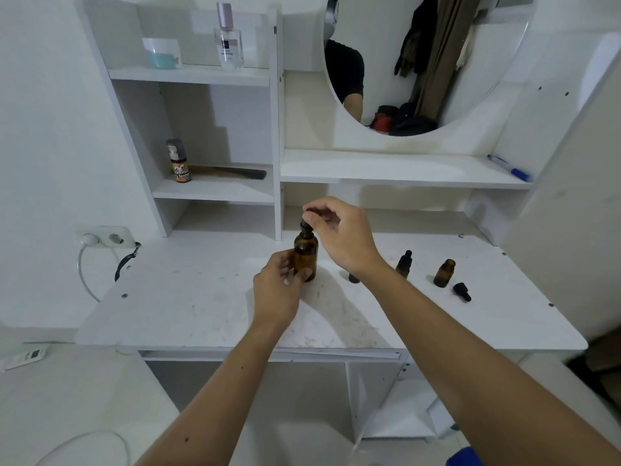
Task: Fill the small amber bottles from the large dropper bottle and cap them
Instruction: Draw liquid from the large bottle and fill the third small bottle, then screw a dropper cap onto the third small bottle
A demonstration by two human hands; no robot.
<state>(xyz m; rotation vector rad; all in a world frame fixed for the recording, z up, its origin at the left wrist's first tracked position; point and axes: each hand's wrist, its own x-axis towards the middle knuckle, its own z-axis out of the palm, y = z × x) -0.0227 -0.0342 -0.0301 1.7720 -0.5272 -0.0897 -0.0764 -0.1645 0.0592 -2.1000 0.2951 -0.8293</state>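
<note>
Left hand clamps large dropper bottle upright on desk; right hand grip pinched on dropper cap directly above it.
Bottle axis vertical, cap lifts straight up. Small amber bottles right of grip, one open. Shelf bottle label unreadable, probably a brand logo.

Glossy amber glass bottle, matt white tabletop
</note>
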